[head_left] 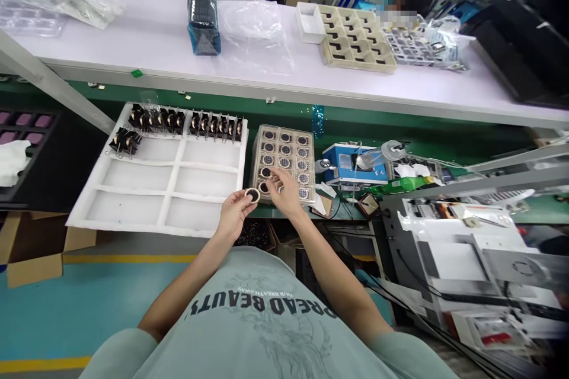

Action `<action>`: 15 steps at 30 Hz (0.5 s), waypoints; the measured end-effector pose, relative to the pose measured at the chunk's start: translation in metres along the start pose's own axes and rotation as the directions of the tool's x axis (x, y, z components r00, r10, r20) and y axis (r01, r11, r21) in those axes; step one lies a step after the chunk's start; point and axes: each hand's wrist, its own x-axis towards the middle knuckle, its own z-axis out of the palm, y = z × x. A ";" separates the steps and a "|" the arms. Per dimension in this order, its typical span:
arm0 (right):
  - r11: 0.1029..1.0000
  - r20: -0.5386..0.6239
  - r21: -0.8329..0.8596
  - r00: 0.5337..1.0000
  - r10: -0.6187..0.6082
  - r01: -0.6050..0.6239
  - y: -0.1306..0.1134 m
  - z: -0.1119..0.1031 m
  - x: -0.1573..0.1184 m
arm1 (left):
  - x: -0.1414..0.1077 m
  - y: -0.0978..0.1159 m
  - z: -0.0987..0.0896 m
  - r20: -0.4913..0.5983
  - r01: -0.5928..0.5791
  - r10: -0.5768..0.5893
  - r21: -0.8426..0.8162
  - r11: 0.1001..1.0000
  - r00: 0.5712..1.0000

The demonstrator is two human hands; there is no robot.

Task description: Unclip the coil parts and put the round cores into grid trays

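My left hand (233, 213) pinches a small round part (252, 195) with a pale gold rim and a dark centre, held at the near left corner of a clear plastic tray (256, 160). My right hand (287, 192) hovers over that tray, thumb and index finger apart. Its fingertips are close to a dark-centred round part (265, 172) in the left column; whether they touch it I cannot tell. Rows of similar round parts (285, 162) fill the tray's pockets, several with a dotted face. My right hand hides some of the near pockets.
Left of the tray lies a white foam-divided tray (178, 173), with black clips (216, 125) holding round parts in its far compartments. A blue device (355, 164) and a green bottle (406, 184) stand to the right. Above runs a shelf (160, 29) with a beige compartment tray (355, 38).
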 end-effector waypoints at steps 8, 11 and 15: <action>0.975 0.152 -0.057 0.967 -0.205 0.215 -0.014 -0.002 -0.015 | 0.009 0.010 0.006 0.074 0.058 -0.066 0.103 0.993 0.995; 1.000 0.074 -0.001 0.997 -0.010 0.010 0.006 0.011 0.007 | 0.026 0.062 -0.006 0.184 0.016 -0.102 0.420 0.907 0.978; 0.977 -0.039 0.048 0.977 0.209 -0.207 0.034 0.021 0.041 | 0.067 0.170 -0.045 0.048 -0.308 0.426 0.762 0.569 0.903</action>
